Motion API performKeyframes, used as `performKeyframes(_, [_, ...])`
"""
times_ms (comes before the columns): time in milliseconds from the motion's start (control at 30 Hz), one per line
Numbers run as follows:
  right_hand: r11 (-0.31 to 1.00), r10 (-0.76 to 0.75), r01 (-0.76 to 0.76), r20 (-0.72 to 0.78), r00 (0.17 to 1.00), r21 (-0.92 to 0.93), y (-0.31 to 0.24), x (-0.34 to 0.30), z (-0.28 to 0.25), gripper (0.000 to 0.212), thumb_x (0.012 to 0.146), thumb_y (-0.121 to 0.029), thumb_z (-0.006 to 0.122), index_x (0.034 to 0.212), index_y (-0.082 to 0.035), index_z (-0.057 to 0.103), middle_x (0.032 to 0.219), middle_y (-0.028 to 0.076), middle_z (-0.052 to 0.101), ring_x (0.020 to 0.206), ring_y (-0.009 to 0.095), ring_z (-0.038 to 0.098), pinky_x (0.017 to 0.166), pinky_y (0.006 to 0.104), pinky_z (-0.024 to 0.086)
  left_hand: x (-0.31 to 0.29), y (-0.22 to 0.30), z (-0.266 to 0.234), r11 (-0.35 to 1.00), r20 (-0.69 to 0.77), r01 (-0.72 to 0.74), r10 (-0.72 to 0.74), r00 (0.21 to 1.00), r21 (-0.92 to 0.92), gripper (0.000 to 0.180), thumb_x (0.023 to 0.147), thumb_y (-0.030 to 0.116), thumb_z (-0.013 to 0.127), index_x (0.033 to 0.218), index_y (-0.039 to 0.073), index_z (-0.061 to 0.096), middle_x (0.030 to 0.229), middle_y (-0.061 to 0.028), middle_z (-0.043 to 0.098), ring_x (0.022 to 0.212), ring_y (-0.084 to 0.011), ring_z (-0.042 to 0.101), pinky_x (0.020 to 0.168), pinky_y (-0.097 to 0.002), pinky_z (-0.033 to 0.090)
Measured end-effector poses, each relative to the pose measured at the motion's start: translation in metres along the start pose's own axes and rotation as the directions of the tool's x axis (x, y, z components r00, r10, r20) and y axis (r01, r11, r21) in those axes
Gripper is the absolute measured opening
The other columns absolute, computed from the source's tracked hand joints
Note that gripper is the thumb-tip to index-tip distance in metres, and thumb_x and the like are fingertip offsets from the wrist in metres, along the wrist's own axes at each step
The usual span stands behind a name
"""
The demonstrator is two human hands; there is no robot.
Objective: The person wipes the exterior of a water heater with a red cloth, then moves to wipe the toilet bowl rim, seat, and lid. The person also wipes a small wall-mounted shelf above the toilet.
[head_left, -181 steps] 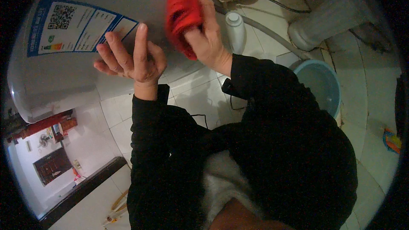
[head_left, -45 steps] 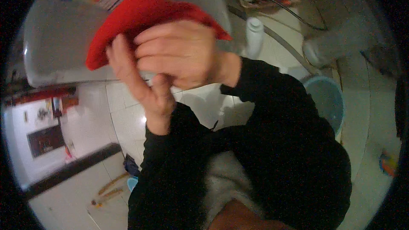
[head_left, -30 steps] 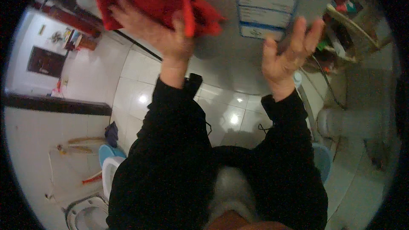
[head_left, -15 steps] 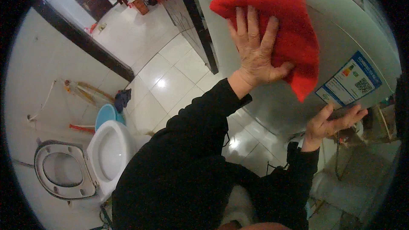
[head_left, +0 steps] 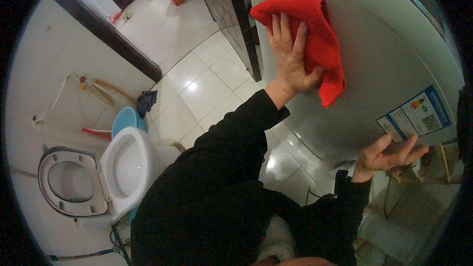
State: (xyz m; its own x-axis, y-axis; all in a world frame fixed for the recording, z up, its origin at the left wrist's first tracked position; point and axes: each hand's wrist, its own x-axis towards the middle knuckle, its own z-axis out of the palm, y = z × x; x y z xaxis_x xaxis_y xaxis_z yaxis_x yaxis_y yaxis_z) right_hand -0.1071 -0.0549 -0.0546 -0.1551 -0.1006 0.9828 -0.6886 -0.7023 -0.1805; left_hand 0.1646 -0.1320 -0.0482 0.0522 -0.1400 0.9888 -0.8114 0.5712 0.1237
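My left hand [head_left: 289, 56] lies flat on a red cloth [head_left: 322, 34], its fingers stretched out and the thumb apart. It presses the cloth against the smooth pale grey panel [head_left: 379, 69] of a large appliance. The cloth's upper right side is folded over, and one corner hangs down past my thumb. Lower on the right, my right hand [head_left: 387, 155] is open with fingers spread. Its fingertips are at the panel's edge, by a blue and white label [head_left: 416, 113] stuck on the panel. Nothing shows in that hand.
At left stand a white toilet [head_left: 130, 167] with its seat [head_left: 71, 182] raised and a blue basin [head_left: 125, 120]. A dark doorframe [head_left: 108, 39] opens to another room. A door [head_left: 229, 29] stands beside the appliance. Pale tiles [head_left: 199, 91] cover the floor.
My left hand and the red cloth have shifted left across the panel, and the cloth has folded more at its right side. My right hand stays near the label. The view has shifted slightly.
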Motion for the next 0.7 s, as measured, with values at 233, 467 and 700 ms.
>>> performKeyframes(233, [0.951,-0.275,0.279,-0.046,0.960,0.133,-0.021,0.013,-0.008,0.044,0.089,-0.006,0.051,0.132,0.002,0.056,0.155,0.023,0.035,0.144,0.046,0.034,0.117,0.0568,0.034,-0.013,-0.025,-0.008,0.994,-0.026,0.108,-0.108,0.994,-0.013,0.091,0.090,0.065,0.047,0.160,0.010,0.027,0.164,-0.0281,0.015,0.150,-0.0517,0.013,0.118,-0.0643,0.008])
performKeyframes(467, [0.978,-0.099,0.153,0.325,0.940,-0.145,-0.039,-0.001,0.004,0.042,0.089,-0.013,0.056,0.129,-0.013,0.066,0.150,0.016,0.048,0.146,0.035,0.037,0.126,0.0454,0.007,-0.051,-0.052,-0.003,0.934,-0.026,0.343,-0.347,0.937,-0.099,0.081,0.098,0.057,0.043,0.158,0.005,0.026,0.164,-0.0256,0.020,0.152,-0.0461,0.015,0.122,-0.0518,0.014])
performKeyframes(700, [0.928,-0.155,0.258,0.349,0.924,-0.270,-0.027,-0.013,0.016,0.038,0.092,-0.020,0.060,0.129,-0.020,0.069,0.154,0.012,0.047,0.152,0.033,0.026,0.126,0.0444,0.001,-0.117,-0.083,0.017,0.793,-0.043,0.512,-0.555,0.831,-0.331,0.043,0.104,0.027,0.052,0.140,0.005,0.043,0.130,-0.0057,0.052,0.116,-0.0230,0.051,0.102,-0.0369,0.042])
